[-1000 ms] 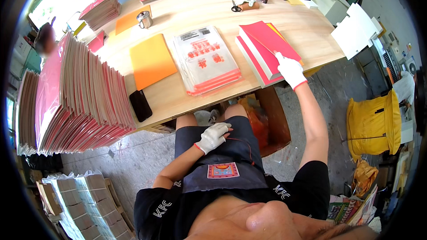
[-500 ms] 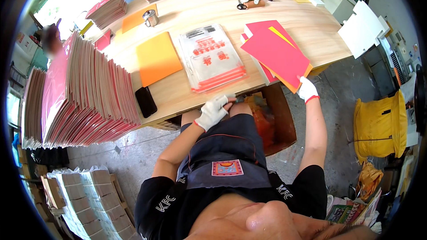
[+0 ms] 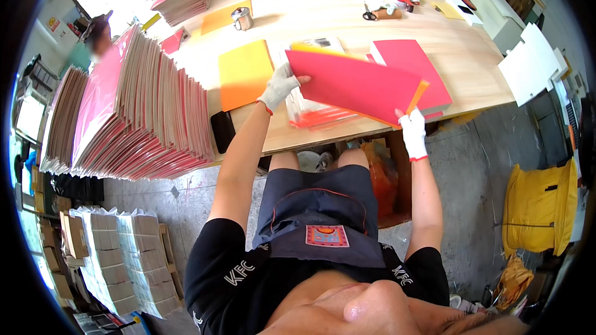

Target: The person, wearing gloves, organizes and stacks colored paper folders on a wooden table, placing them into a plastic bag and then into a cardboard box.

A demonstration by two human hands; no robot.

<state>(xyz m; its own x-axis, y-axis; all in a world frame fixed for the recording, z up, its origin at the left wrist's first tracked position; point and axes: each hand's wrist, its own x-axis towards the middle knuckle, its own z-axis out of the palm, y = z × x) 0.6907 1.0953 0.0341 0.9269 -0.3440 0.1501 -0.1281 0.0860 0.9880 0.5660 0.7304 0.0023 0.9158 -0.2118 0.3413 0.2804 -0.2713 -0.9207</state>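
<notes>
Red sheet (image 3: 354,84) now sits lifted off the bench (image 3: 298,18), held over the clear packet (image 3: 310,108); a second ago it lay on the red pile (image 3: 413,65). Left hand (image 3: 278,87) grips its left edge, right hand (image 3: 413,133) pinches its near right corner. Orange sheet (image 3: 245,74) lies unmoved. Judged: sheet mid-transfer toward the packet.
</notes>
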